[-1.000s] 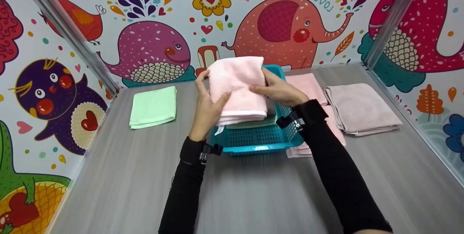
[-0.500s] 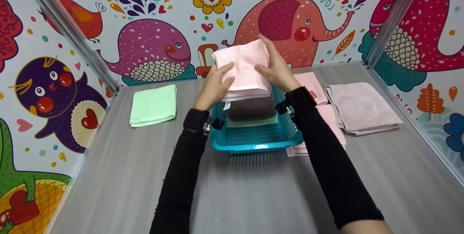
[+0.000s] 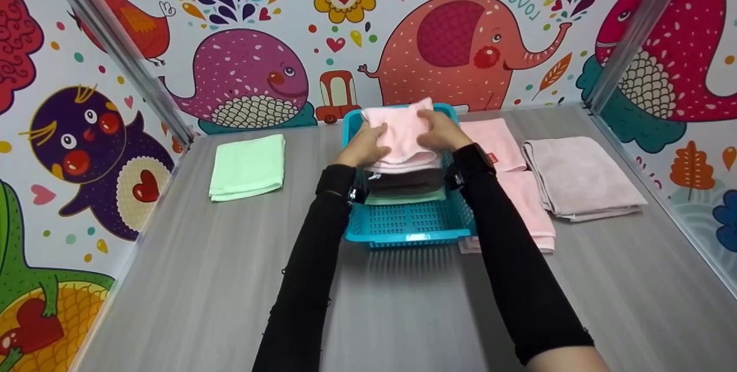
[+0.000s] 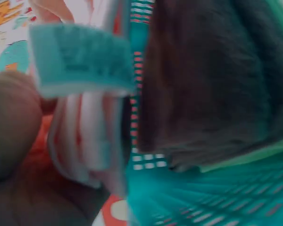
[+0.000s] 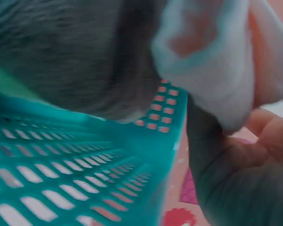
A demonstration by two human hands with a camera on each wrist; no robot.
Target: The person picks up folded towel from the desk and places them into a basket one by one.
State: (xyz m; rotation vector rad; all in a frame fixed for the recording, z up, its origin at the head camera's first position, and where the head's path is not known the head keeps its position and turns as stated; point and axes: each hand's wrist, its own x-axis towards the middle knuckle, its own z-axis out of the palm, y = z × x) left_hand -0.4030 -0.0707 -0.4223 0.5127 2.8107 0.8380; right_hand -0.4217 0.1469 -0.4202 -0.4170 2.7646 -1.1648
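Observation:
Both hands hold a folded pink towel [image 3: 400, 133] over the back part of a teal plastic basket [image 3: 420, 238]. The left hand [image 3: 365, 144] grips its left side, thumb in front. At the right side the right hand [image 3: 442, 130] pinches the towel, whose upper right corner sticks up. Below the towel, a dark brown folded towel [image 3: 406, 182] lies on a green one [image 3: 406, 196] inside the basket. In the left wrist view a white label [image 4: 82, 59] hangs from the pink towel's folded layers. The right wrist view shows the towel's edge [image 5: 212, 61] drooping by the thumb.
A light green folded towel [image 3: 247, 167] lies on the grey table [image 3: 230, 280] to the left. Right of the basket are pink folded towels [image 3: 495, 141] and a greyish-pink folded towel [image 3: 581, 173]. Walls with cartoon animals [image 3: 449, 55] and metal posts [image 3: 633, 38] enclose the table.
The pink towel was lifted up and away, uncovering the brown towel, then came down again over the basket's back. Both hands stayed on it throughout.

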